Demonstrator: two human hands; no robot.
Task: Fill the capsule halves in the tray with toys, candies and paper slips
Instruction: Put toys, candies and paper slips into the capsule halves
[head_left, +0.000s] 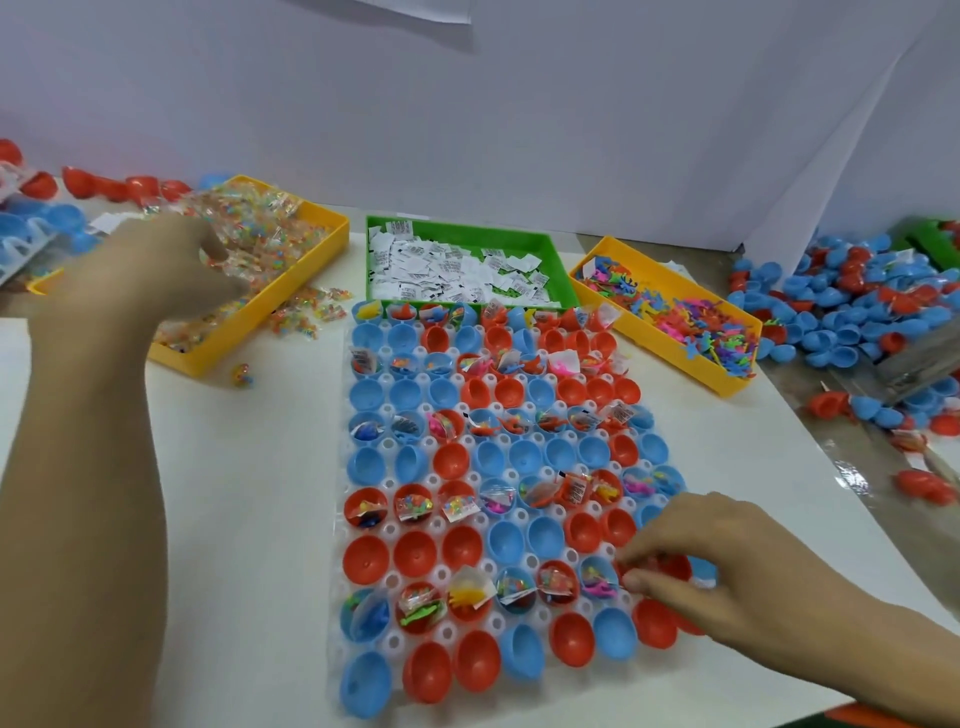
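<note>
White table top (249, 467) fills most of the view, with a pale wall behind it. On the middle of the table lies a see-through tray (337, 525) full of red and blue capsule halves (415, 556), set in eleven rows, about eight to a row. Every second row has toys, candies and paper slips in its cups, and the rows between are bare inside. Behind the tray stand three bins: a yellow bin of wrapped candies (291, 291) to the tray's left, a green bin of paper slips (556, 260) straight behind it, and a yellow bin of little toys (691, 358) to its right. The left hand (171, 249) reaches into the candy bin, and the arm hides part of that bin; the hand is blurred, so I cannot tell if it holds anything. The right hand (727, 566) sits over the tray's near right side, fingers pinched on something small, hiding a few cups. A big pile of loose capsule halves (841, 312) lies far right of the tray, and more lie far left.
</note>
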